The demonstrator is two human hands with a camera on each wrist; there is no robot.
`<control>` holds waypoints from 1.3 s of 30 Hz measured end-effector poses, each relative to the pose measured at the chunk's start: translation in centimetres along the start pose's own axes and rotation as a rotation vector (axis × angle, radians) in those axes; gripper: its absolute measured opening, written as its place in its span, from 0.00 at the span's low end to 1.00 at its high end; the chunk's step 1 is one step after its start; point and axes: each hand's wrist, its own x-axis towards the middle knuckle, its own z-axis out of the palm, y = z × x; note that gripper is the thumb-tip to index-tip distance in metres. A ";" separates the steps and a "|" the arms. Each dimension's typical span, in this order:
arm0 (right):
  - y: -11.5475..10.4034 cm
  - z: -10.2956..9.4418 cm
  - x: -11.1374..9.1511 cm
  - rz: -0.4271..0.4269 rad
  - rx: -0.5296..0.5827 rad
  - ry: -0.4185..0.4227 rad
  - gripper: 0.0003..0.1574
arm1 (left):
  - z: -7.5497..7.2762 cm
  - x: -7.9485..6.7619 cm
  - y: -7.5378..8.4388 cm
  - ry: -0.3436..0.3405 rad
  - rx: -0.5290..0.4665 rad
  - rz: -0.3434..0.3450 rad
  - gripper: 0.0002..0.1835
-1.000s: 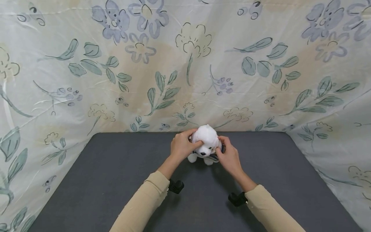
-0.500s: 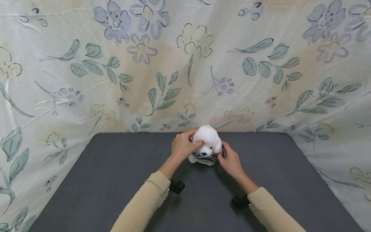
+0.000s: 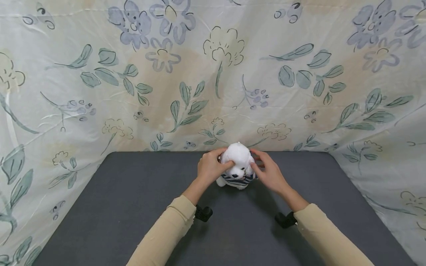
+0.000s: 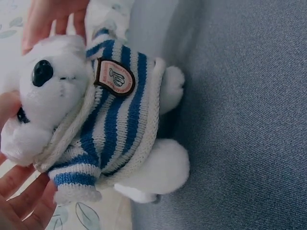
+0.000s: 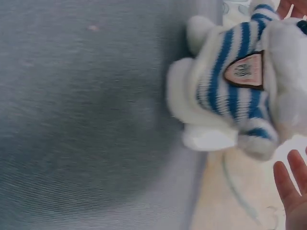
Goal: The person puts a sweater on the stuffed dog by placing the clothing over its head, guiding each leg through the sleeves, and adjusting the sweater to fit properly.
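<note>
A white plush dog [image 3: 237, 155] in a blue-and-white striped knit sweater [image 4: 129, 115] sits upright at the far side of the table. A shield-shaped patch [image 4: 115, 77] marks the sweater's chest. My left hand [image 3: 210, 167] holds the dog's head from the left, thumb across the face near one eye and fingers behind. On the other side, my right hand [image 3: 270, 173] is at the head with its fingers loosely extended. The right wrist view shows those fingers [image 5: 287, 184] spread beside the toy, not curled round it; whether the thumb touches the ear is unclear.
A dark grey table [image 3: 133, 207] lies under the toy, its far edge just behind it. A flower-patterned cloth [image 3: 186, 74] hangs behind and along both sides. Black wrist cameras [image 3: 203, 213] sit under both wrists.
My right hand let go of the dog's right-side ear area, moved outward and up, and its fingers loosened. More of the striped sweater shows than a second ago. The left hand stayed in place.
</note>
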 end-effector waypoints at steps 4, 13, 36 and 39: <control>-0.9 0.1 1.1 -0.050 -0.012 -0.036 0.41 | 0.0 0.0 0.1 0.002 -0.005 0.004 0.25; -2.0 0.7 2.3 -0.107 -0.057 -0.046 0.47 | 0.0 -0.1 0.2 -0.002 -0.015 0.014 0.24; -2.3 0.5 2.2 -0.030 -0.040 -0.076 0.46 | 0.8 -1.3 -5.2 -0.033 -0.108 0.156 0.23; -2.4 0.5 2.1 -0.024 -0.041 -0.079 0.46 | 1.3 -1.2 -5.2 0.028 -0.085 0.145 0.19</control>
